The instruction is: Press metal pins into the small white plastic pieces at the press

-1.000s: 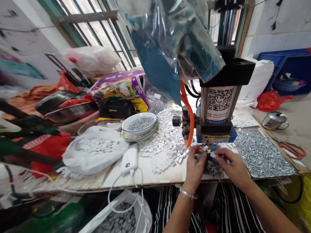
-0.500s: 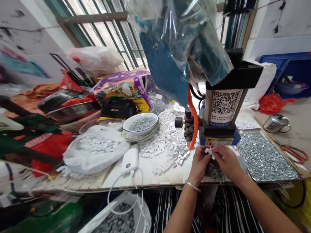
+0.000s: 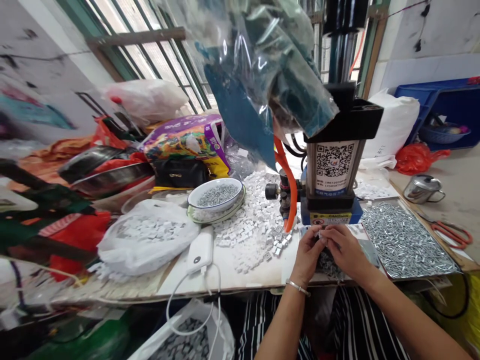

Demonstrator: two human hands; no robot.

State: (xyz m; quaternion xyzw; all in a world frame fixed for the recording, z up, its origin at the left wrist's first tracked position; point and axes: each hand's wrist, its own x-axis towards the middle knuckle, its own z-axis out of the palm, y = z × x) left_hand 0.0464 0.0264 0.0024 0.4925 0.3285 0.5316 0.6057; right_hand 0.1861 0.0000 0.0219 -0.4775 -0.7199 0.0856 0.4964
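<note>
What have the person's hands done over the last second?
The left hand and right hand have drawn together, closing over a small white block, now mostly hidden by the fingers. The tray of screws, bowl of screws, pile of white blocks and pneumatic press stayed put.

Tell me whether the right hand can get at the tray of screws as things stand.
Likely yes: the right hand lies just beside the metal tray of screws, and nothing tall appears to stand between them.

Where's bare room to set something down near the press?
Bare board lies between the power bank and left hand, below the white blocks. More room sits right of the steel mug. The screw tray is crowded.
</note>
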